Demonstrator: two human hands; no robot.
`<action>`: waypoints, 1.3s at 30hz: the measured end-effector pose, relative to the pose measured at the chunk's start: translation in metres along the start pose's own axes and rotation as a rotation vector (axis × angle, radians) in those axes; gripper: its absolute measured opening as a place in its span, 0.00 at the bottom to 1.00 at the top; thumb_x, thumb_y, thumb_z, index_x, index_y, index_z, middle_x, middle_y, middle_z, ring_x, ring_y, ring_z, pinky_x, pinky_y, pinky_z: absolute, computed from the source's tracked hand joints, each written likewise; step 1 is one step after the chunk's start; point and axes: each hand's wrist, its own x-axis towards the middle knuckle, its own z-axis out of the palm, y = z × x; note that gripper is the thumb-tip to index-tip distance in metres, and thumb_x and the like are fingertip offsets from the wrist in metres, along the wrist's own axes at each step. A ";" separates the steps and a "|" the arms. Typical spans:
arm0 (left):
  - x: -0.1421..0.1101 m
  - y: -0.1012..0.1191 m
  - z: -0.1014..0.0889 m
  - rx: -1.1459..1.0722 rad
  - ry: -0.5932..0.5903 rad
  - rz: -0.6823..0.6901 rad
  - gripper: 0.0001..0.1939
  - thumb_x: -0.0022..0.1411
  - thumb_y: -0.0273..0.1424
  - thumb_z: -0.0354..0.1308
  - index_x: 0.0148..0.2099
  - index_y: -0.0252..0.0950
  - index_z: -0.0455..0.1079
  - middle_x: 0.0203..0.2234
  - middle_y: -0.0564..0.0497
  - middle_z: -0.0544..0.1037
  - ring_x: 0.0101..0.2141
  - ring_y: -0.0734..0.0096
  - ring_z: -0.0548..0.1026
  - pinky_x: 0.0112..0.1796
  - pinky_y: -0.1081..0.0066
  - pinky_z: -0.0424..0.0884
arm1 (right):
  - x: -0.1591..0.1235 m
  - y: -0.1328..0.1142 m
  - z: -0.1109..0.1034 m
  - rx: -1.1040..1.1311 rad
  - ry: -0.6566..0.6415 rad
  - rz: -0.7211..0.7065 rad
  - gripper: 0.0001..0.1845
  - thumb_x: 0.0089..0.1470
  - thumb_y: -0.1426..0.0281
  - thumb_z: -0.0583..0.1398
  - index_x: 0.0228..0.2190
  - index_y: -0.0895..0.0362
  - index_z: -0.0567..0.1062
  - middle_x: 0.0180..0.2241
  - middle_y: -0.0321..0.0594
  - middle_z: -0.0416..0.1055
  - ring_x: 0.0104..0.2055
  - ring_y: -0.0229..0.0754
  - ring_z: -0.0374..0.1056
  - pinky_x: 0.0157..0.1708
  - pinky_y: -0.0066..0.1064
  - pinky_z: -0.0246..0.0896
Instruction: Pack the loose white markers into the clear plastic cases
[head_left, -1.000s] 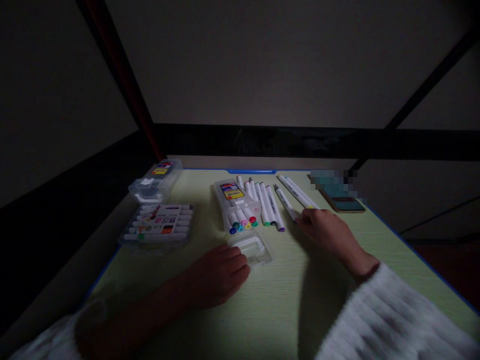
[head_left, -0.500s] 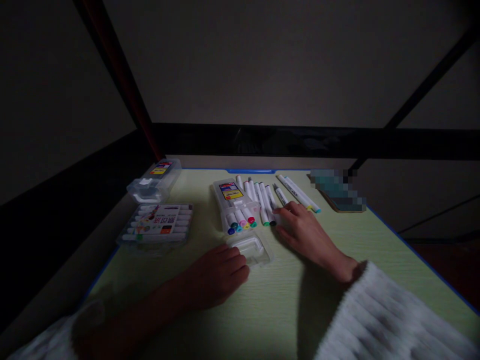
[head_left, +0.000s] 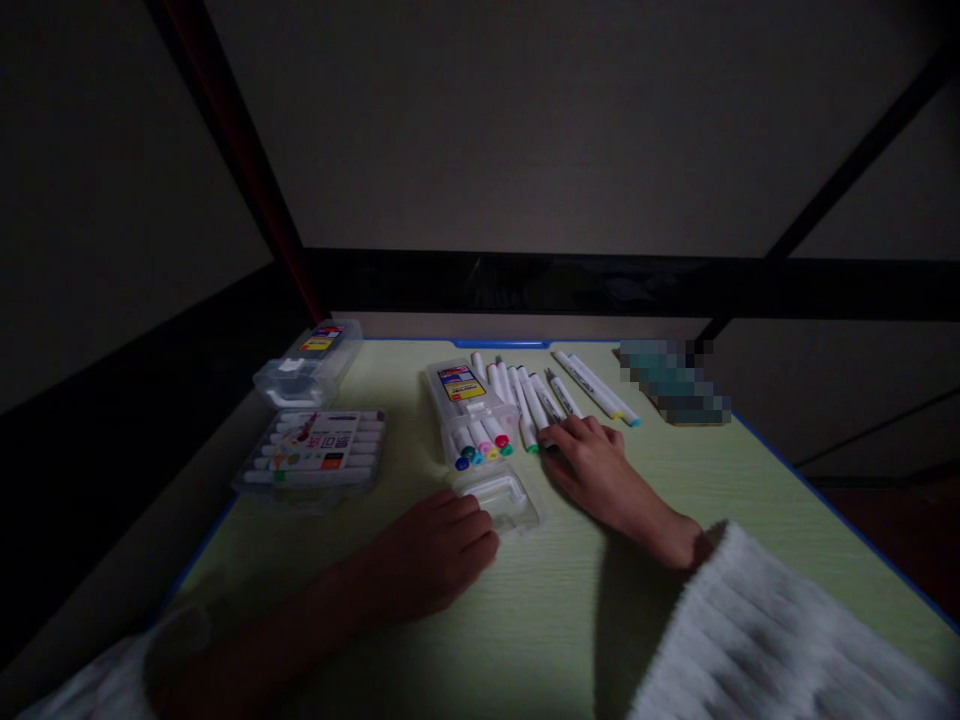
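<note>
A clear marker case with a yellow, red and blue label lies mid-table, and several white markers with coloured caps show at its near end. Its clear plastic lid hangs open toward me. My left hand is closed, its curled fingers at the lid's left edge; the fingertips are hidden. To the right of the case several loose white markers lie side by side. My right hand reaches in from the right, its fingers closed over the near end of a white marker.
Two more white markers with yellow and blue ends lie farther right. A blurred phone-like slab is at the right edge. At left stand another clear case and a flat marker box. The table has a blue rim.
My right hand has moved slightly left and its fingers have closed in on the near end of a marker. My left hand stays at the lid.
</note>
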 end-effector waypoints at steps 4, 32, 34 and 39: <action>0.000 0.000 0.000 -0.004 -0.030 0.001 0.05 0.61 0.25 0.49 0.31 0.34 0.61 0.26 0.53 0.68 0.29 0.71 0.62 0.31 0.70 0.55 | 0.000 -0.003 0.001 -0.004 0.000 -0.009 0.10 0.54 0.73 0.50 0.37 0.57 0.67 0.36 0.46 0.66 0.39 0.47 0.60 0.37 0.37 0.46; 0.001 -0.001 -0.002 0.000 -0.023 0.004 0.04 0.61 0.25 0.49 0.32 0.33 0.62 0.26 0.53 0.68 0.29 0.71 0.63 0.32 0.70 0.57 | -0.001 -0.007 -0.010 0.018 -0.068 -0.062 0.12 0.55 0.72 0.47 0.34 0.56 0.69 0.30 0.41 0.71 0.33 0.43 0.67 0.35 0.35 0.48; 0.001 -0.001 0.000 0.003 -0.020 0.005 0.04 0.60 0.24 0.50 0.31 0.33 0.62 0.26 0.53 0.68 0.29 0.71 0.62 0.32 0.70 0.57 | -0.001 -0.009 -0.012 0.038 -0.069 -0.057 0.12 0.56 0.71 0.47 0.32 0.56 0.70 0.29 0.40 0.72 0.33 0.42 0.67 0.35 0.35 0.50; 0.000 -0.001 0.002 0.012 -0.026 0.005 0.03 0.59 0.25 0.51 0.31 0.33 0.62 0.26 0.53 0.68 0.30 0.70 0.63 0.33 0.69 0.57 | 0.000 -0.011 -0.015 0.114 -0.009 -0.042 0.13 0.57 0.69 0.47 0.36 0.57 0.70 0.29 0.40 0.72 0.32 0.40 0.69 0.36 0.33 0.55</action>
